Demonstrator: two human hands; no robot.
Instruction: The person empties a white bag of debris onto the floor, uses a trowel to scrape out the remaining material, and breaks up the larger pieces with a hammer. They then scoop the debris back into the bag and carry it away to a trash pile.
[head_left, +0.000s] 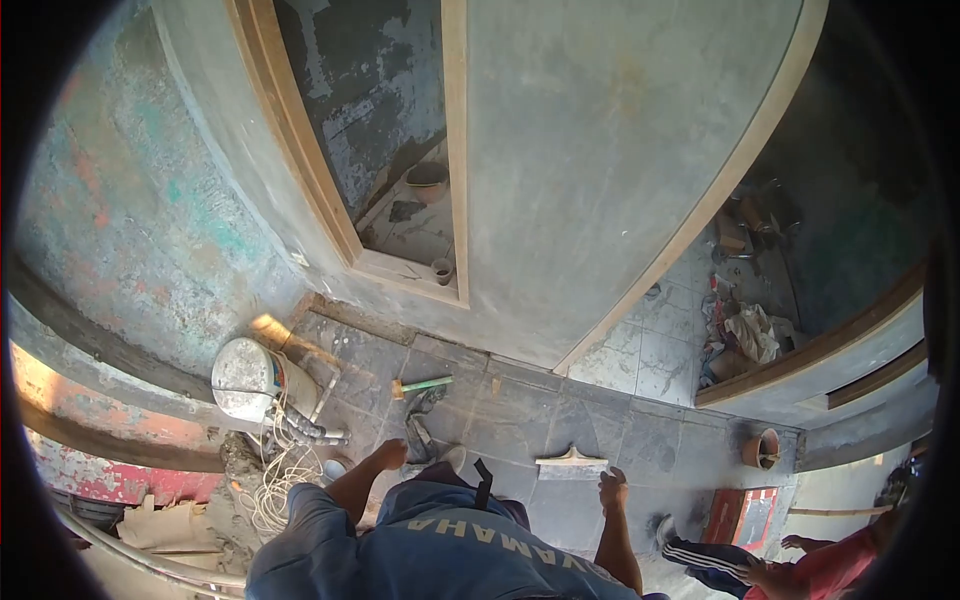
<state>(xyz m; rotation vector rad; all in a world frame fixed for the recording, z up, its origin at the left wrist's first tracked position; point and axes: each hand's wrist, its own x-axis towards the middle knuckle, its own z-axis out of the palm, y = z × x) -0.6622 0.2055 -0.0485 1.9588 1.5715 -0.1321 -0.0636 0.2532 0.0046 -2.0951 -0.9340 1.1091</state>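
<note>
My right hand (614,490) is curled at the right end of a wide plastering trowel (572,466), which has a pale blade and a raised wooden-looking back. The fingers appear closed on the trowel's edge, though the exact grip is small in view. Out to the left, my left hand (391,456) hangs with fingers folded in, and nothing shows in it. Beyond that hand, a green-handled tool (424,384) lies on the dark tiled floor (520,412). A dark crumpled item (420,430) rests close by.
A white bucket (243,378) stands at left beside a tangled pale hose (282,488). A grey plastered wall (600,150) rises ahead, between two doorways. At right are a brown bucket (761,450), a red-framed box (740,517) and another person in striped trousers (705,558).
</note>
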